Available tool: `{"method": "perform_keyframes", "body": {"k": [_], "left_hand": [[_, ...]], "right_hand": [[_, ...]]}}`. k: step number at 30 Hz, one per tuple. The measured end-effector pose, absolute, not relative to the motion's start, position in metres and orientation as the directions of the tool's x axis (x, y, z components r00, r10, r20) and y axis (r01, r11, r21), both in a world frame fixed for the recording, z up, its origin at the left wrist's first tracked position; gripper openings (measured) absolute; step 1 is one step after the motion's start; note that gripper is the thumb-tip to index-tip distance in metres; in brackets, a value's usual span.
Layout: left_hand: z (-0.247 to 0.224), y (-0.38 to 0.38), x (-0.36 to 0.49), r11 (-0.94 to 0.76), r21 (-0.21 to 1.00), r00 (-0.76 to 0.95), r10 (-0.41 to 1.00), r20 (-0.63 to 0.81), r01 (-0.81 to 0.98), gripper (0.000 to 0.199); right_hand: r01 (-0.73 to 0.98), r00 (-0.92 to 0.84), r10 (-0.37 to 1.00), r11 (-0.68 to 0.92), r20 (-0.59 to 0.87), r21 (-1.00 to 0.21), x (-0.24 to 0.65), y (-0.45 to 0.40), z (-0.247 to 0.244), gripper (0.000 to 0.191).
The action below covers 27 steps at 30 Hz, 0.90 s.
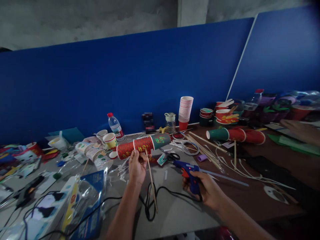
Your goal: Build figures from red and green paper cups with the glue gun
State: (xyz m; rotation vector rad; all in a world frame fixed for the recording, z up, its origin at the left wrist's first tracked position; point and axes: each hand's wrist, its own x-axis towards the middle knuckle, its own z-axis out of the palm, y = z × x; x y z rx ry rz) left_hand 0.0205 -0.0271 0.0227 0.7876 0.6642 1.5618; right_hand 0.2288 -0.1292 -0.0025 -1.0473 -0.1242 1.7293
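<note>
My left hand (137,165) is closed on a row of joined paper cups (126,148), two red patterned ones with a green one at the right end. A thin wooden stick (153,190) slants down from the underside of the cups, beside my fingers. In my right hand (201,186) is a blue glue gun (191,178), its nozzle pointing left towards the cups but apart from them. A clear glue stick (225,178) sticks out of its back, and a black cable (172,191) trails over the table. Black-handled scissors (173,156) lie just behind the nozzle.
Behind stand a water bottle (116,127), a glass jar (170,123) and a tall cup stack (185,111). A similar cup assembly (237,135) lies right, near wooden sticks (206,151). A power strip (50,213) is front left. Another person's hand (297,130) shows far right.
</note>
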Motion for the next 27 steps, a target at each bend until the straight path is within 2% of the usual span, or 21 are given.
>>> {"method": "perform_keyframes", "body": {"k": [3,8,15,20,27], "left_hand": [[0.023,-0.027,0.02,-0.134,0.785,-0.064,0.991,0.119,-0.605,0.035],[0.022,-0.027,0.021,-0.149,0.78,-0.073,0.989,0.132,-0.607,0.038],[0.019,-0.024,0.02,-0.146,0.796,-0.083,0.989,0.12,-0.588,0.038],[0.018,-0.022,0.019,-0.15,0.794,-0.095,0.989,0.116,-0.589,0.037],[0.019,-0.023,0.019,-0.157,0.802,-0.095,0.988,0.125,-0.576,0.036]], "right_hand": [[-0.753,-0.029,0.815,-0.399,-0.579,-0.524,0.232,-0.131,0.002,0.011],[-0.755,-0.059,0.796,-0.431,-0.603,-0.495,0.234,-0.135,0.007,0.006],[-0.766,-0.174,0.86,-0.424,-0.479,-0.484,0.226,-0.123,0.003,0.012],[-0.759,-0.192,0.806,-0.483,-0.56,-0.436,0.221,-0.107,0.002,0.013],[-0.687,-0.105,0.777,-0.508,-0.62,-0.52,0.215,-0.094,-0.009,0.014]]}}
